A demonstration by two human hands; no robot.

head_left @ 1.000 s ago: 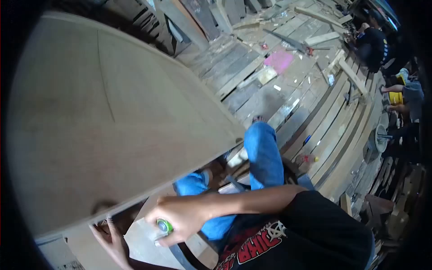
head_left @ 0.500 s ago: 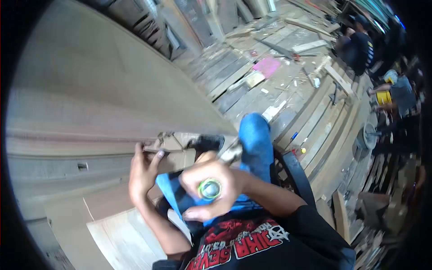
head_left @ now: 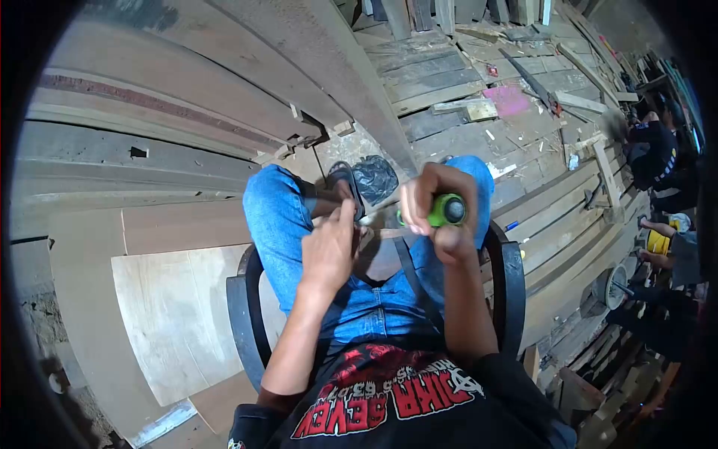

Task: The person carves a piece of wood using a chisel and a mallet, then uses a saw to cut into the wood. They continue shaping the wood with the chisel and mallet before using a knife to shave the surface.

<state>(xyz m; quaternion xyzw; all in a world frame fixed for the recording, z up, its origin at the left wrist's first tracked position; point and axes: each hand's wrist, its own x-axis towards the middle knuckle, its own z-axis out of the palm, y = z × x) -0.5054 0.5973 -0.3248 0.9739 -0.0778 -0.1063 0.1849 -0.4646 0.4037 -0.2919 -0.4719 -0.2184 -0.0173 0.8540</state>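
Observation:
My right hand [head_left: 441, 198] is wrapped round a green-and-black tool handle [head_left: 450, 210], whose rounded butt end faces up at me. The far end of that tool is hidden behind my fingers. Over my lap, to the left, my left hand [head_left: 327, 254] is closed with its index finger fairly straight. Something small and brown shows at its fingertips, but I cannot make out what it is. A brown surface [head_left: 380, 258] lies between my knees, and a dark strap [head_left: 416, 283] crosses my right thigh.
I sit in a dark-armed chair [head_left: 243, 322]. Large wooden boards [head_left: 224, 63] stand at the left, above a pale plywood sheet [head_left: 179, 314]. A black plastic bag [head_left: 375, 179] lies by my foot. A handsaw [head_left: 527, 78] and timber lie ahead; other people [head_left: 654, 150] are at right.
My view has swung left and levelled out. My left hand has come away from the boards to above my lap; the right hand, still holding the tool, is now over my right knee.

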